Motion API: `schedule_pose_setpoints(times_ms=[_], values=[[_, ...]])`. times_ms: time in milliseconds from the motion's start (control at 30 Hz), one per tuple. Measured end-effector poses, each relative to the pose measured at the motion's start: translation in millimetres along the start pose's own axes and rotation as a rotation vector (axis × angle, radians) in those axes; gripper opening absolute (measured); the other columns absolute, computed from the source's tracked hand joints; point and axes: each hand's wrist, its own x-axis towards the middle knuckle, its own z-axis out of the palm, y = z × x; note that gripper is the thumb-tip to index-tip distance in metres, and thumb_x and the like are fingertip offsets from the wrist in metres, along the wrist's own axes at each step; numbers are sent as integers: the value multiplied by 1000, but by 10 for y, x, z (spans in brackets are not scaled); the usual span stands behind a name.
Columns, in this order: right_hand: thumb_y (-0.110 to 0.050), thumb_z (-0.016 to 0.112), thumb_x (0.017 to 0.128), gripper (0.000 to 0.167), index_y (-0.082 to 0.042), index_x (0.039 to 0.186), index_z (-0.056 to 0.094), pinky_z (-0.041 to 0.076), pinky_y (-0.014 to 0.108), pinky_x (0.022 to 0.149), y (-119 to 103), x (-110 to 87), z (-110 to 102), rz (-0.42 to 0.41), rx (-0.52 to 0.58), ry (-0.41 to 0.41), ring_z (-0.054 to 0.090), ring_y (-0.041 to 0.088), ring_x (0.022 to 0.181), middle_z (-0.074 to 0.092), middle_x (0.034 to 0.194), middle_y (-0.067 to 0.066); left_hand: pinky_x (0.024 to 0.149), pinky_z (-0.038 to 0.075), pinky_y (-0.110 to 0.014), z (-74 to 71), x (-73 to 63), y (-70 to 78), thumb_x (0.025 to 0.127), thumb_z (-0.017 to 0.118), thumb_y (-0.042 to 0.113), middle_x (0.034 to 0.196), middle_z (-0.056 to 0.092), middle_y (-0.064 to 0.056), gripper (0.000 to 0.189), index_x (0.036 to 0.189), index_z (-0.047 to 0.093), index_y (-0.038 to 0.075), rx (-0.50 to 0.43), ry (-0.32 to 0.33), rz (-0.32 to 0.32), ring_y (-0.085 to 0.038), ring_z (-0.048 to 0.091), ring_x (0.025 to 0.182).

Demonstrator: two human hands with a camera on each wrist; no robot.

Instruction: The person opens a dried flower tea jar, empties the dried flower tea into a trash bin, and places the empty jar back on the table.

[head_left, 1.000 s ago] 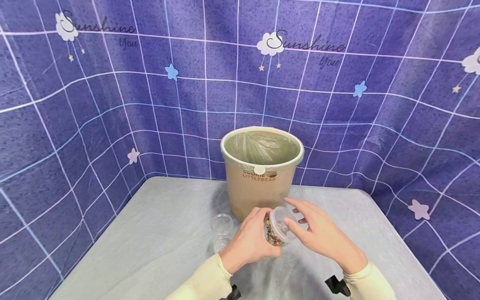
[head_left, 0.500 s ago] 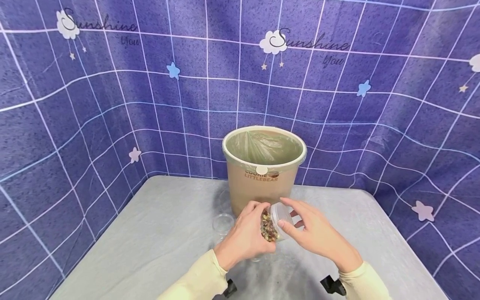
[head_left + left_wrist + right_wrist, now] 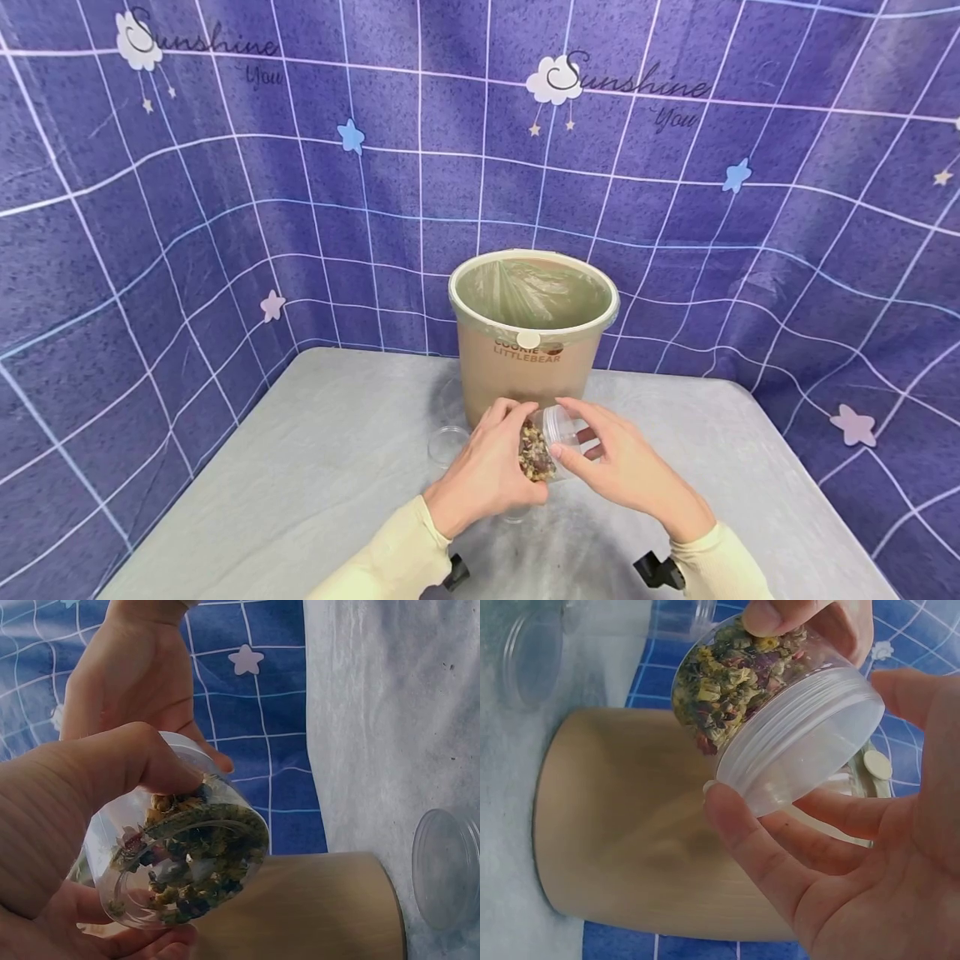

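In the head view, a clear plastic jar (image 3: pixel 536 454) of mixed dried flowers is held tilted in front of the bin. My left hand (image 3: pixel 487 462) grips its body, thumb on one side and fingers on the other. The jar's translucent lid (image 3: pixel 810 742) is on its mouth and faces my right palm. Around the lid's rim curl the thumb and fingers of my right hand (image 3: pixel 618 458). Yellow and reddish dried flowers (image 3: pixel 731 686) show through the wall in the right wrist view. Part of the jar is hidden behind my left hand.
A beige bin (image 3: pixel 525 375) with a green liner bag stands just beyond my hands. On the grey tabletop (image 3: pixel 337 467), left of the bin, lies a clear round lid (image 3: pixel 446 870). Another clear container (image 3: pixel 649 616) is partly visible in the right wrist view. Blue grid-patterned cloth hangs behind.
Both hands have shifted slightly left with the jar. My right thumb and fingers have drawn in around the lid, from a looser pose. The bin appears a little further right as the view turned.
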Motion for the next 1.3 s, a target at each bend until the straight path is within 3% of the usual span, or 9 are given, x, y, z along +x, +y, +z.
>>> schedule_pose_setpoints(times_ms=[300, 500, 700, 967, 1300], values=[[-38, 76, 92, 61, -11, 144, 56, 61, 34, 75, -19, 37, 42, 3, 33, 22, 70, 21, 96, 66, 131, 6, 98, 51, -35, -15, -12, -22, 56, 90, 29, 132, 52, -3, 104, 150, 47, 10, 62, 13, 51, -19, 52, 116], [-36, 77, 92, 59, -12, 142, 57, 60, 30, 73, -50, 56, 41, 2, 39, 34, 69, 16, 92, 66, 130, 7, 101, 50, -35, 28, 4, -58, 53, 96, 32, 130, 52, -4, 108, 147, 47, 8, 102, 61, 103, -20, 52, 114], [-33, 78, 91, 56, -12, 140, 59, 59, 28, 72, -57, 74, 67, -15, 54, 41, 69, 15, 90, 68, 126, 8, 97, 51, -34, 83, 5, -101, 51, 100, 37, 124, 54, -2, 104, 139, 50, 11, 103, 106, 113, -18, 53, 109], [-32, 78, 91, 55, -11, 138, 59, 61, 32, 72, -52, 108, 72, -25, 58, 66, 69, 14, 89, 68, 126, 9, 101, 50, -34, 95, 49, -136, 52, 101, 33, 122, 59, -2, 101, 136, 50, 8, 91, 128, 159, -18, 57, 110], [-32, 78, 91, 55, -11, 138, 60, 61, 31, 71, -26, 97, 124, -36, 57, 67, 69, 14, 89, 69, 124, 8, 98, 53, -34, 128, 23, -171, 54, 100, 28, 121, 60, -4, 97, 135, 51, 9, 69, 119, 137, -18, 61, 108]])
